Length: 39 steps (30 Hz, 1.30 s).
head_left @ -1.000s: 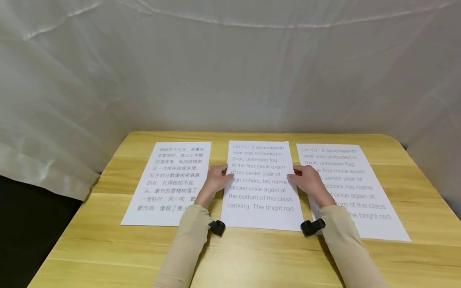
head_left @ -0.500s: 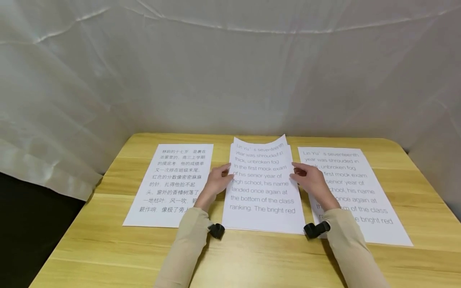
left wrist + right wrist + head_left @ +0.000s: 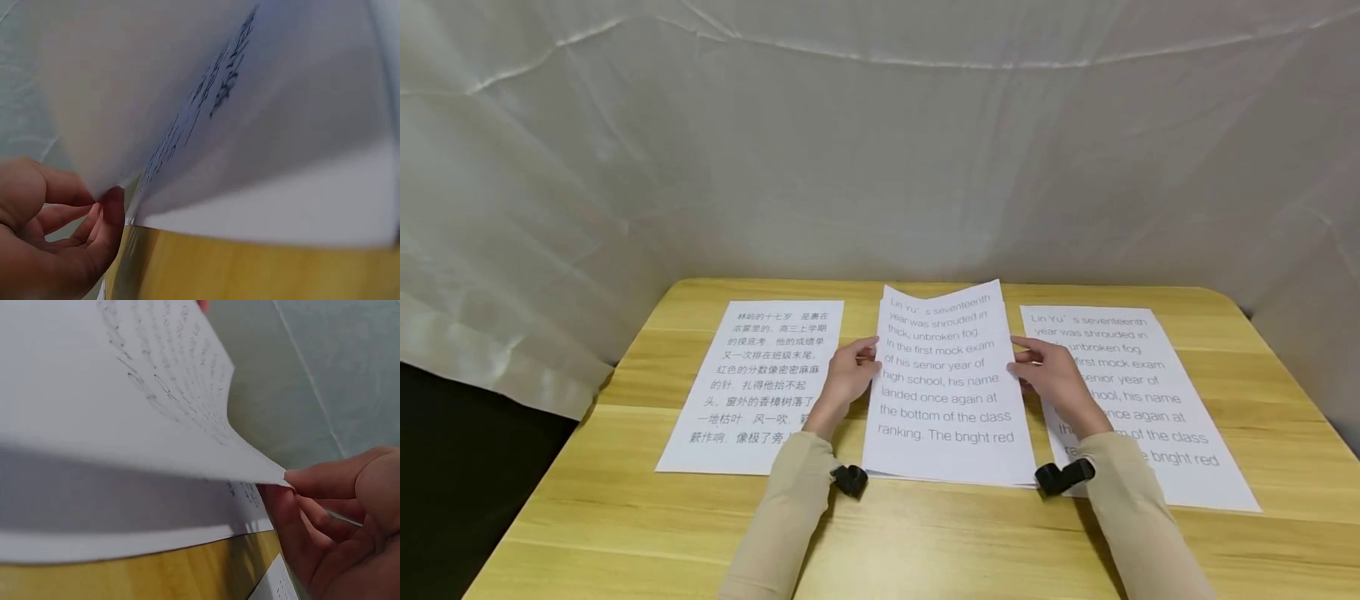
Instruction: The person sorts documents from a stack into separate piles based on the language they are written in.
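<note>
Pale, creased fabric backdrop [image 3: 925, 167] behind and to both sides of the table in the head view, with a black area [image 3: 460, 483] at lower left. Below it, a yellow-brown wood-grain tabletop [image 3: 940, 542], rounded at the far corners, with a soft shine near the front. Across the wood, printed paper in a row. At left, lying flat, a Chinese-text sheet [image 3: 756, 375]. At right, also flat and partly hidden by an arm, an English-text sheet [image 3: 1138, 367]. Between these two, a raised English-text sheet [image 3: 943, 367], bowed, with lifted far corners and a dip in the top edge. Pinched at its left edge by the left hand [image 3: 850, 371] and at its right edge by the right hand [image 3: 1052, 375]. Tan sleeves [image 3: 782, 517] on both arms; a small black device [image 3: 851, 481] at each wrist.

In the left wrist view, the raised sheet's corner-like fold between thumb and fingertips. Underneath, flat on the wood, a printed lower sheet [image 3: 312, 206], half in shadow.

In the right wrist view, the same raised sheet curving to a thumb-and-finger pinch, with greenish-grey fabric beyond. Finger-shaped shadows below on the wood.
</note>
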Motion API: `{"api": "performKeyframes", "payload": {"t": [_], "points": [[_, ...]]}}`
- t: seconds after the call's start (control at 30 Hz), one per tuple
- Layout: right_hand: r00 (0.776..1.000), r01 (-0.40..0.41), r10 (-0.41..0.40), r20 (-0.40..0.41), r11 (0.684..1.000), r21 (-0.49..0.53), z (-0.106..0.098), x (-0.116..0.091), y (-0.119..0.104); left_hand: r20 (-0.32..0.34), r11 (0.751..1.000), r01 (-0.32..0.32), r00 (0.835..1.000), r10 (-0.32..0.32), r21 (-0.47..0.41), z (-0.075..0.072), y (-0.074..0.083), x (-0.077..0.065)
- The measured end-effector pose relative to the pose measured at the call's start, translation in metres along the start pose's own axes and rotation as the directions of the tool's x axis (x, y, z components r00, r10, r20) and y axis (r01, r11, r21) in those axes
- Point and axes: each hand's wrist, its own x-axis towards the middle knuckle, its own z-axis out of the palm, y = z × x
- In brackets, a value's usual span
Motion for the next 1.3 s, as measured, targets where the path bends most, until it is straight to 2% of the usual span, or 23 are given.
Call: {"api": "performKeyframes", "payload": {"t": [0.1,0.2,0.3,0.43,0.57,0.7,1.0,1.13,1.23,1.3], "points": [[1.0,-0.03,0.03,0.005,0.997,0.068,-0.003,-0.001,-0.003,-0.011,0.997,0.036,0.999,-0.036,-0.067,-0.003,0.0,0.001],[0.999,-0.044,0.044,-0.002,0.992,0.119,-0.007,-0.002,-0.007,-0.015,0.982,0.067,0.997,-0.071,-0.176,-0.008,0.002,0.002],[0.999,-0.044,0.046,-0.013,0.988,0.148,-0.011,-0.004,-0.01,-0.002,0.947,0.088,0.996,-0.093,-0.31,-0.013,0.006,0.002],[0.999,-0.045,0.047,-0.01,0.985,0.164,-0.016,-0.006,-0.012,0.035,0.889,0.11,0.994,-0.105,-0.445,-0.018,0.012,0.0],[1.0,-0.028,0.03,-0.003,0.98,0.196,-0.018,-0.008,-0.012,0.063,0.849,0.125,0.992,-0.108,-0.514,-0.02,0.017,-0.001],[1.0,-0.021,0.023,-0.007,0.972,0.236,-0.02,-0.008,-0.013,0.077,0.831,0.142,0.99,-0.119,-0.539,-0.022,0.019,-0.002],[1.0,-0.003,0.007,-0.013,0.967,0.256,-0.024,-0.009,-0.015,0.084,0.825,0.141,0.99,-0.113,-0.547,-0.024,0.024,-0.003],[1.0,-0.007,0.012,-0.02,0.975,0.223,-0.025,-0.01,-0.014,0.042,0.851,0.114,0.993,-0.108,-0.512,-0.018,0.025,-0.006],[1.0,-0.025,0.028,-0.013,0.982,0.186,-0.027,-0.012,-0.012,0.027,0.878,0.123,0.992,-0.124,-0.463,-0.01,0.022,-0.009],[0.999,-0.029,0.031,-0.008,0.985,0.172,-0.028,-0.014,-0.009,0.036,0.886,0.14,0.99,-0.139,-0.443,-0.006,0.019,-0.01]]}}
